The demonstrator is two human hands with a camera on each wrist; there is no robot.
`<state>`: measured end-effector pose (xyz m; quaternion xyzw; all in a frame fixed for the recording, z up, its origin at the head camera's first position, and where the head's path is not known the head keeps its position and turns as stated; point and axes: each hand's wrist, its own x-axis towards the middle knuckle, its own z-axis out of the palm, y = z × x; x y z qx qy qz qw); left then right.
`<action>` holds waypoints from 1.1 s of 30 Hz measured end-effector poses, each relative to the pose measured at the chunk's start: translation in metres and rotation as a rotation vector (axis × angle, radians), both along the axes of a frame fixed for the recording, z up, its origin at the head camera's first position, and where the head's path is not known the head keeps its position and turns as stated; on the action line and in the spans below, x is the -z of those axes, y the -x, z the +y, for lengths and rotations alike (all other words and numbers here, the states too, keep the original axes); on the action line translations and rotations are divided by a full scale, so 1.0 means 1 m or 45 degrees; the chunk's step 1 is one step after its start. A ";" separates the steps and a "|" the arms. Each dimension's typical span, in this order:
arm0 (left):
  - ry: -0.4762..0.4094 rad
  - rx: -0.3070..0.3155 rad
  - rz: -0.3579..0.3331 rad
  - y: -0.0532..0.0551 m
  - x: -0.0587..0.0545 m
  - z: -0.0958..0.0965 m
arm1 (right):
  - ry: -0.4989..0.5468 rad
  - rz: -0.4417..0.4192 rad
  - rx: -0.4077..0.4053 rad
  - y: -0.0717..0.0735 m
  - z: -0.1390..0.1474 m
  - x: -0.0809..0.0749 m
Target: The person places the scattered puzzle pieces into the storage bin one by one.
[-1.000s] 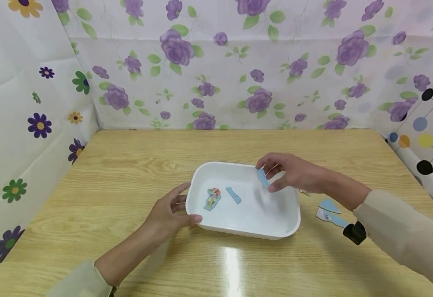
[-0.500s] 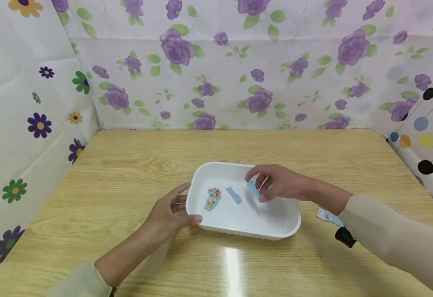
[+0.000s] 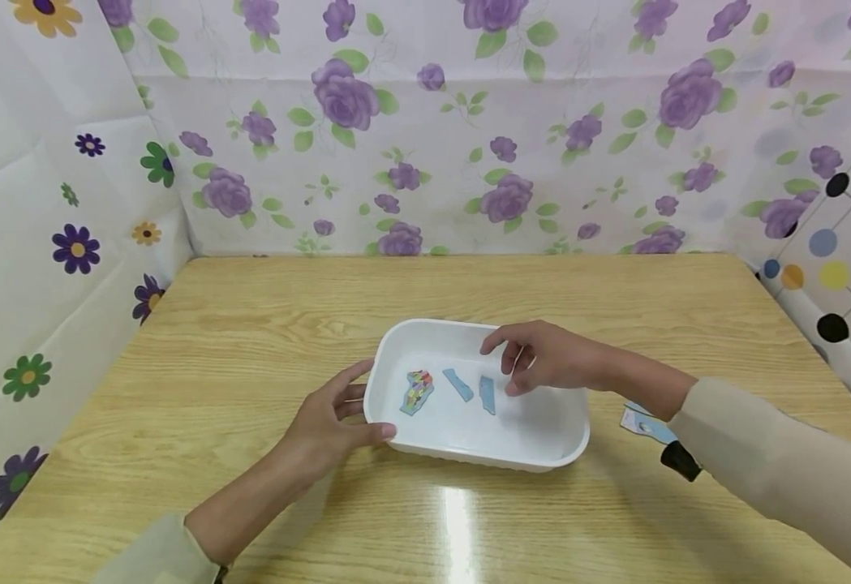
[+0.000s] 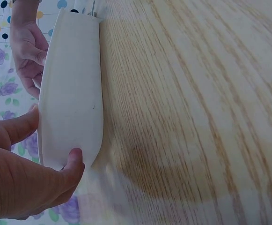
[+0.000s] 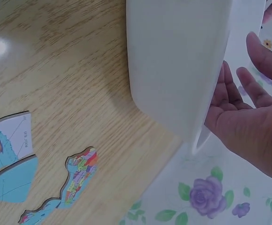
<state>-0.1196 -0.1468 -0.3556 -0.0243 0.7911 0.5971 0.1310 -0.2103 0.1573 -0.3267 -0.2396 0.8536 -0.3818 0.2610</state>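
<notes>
Flower-printed sheets [image 3: 425,162] stand behind a wood-grained desk [image 3: 272,316]. The left hand [image 3: 330,418] grips one end of a white tray [image 3: 476,461], thumb over its rim, other fingers against its outer wall. Over the tray, the right hand [image 3: 552,357] has its fingers loosely bent and free. Just left of their tips lies a blue piece [image 3: 487,395], then a slim blue strip [image 3: 457,384]; nearest the left thumb is a multicoloured piece [image 3: 417,392]. Right of the right fingers, map pieces [image 5: 82,171] lie outside the tray.

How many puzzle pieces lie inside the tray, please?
3: a multicoloured piece at left, a blue strip near centre, another strip right of it; the right hand may hide more.
</notes>
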 end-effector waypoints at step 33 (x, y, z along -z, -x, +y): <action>0.013 -0.001 0.005 -0.001 -0.001 0.001 | 0.118 0.038 0.055 -0.005 0.040 -0.014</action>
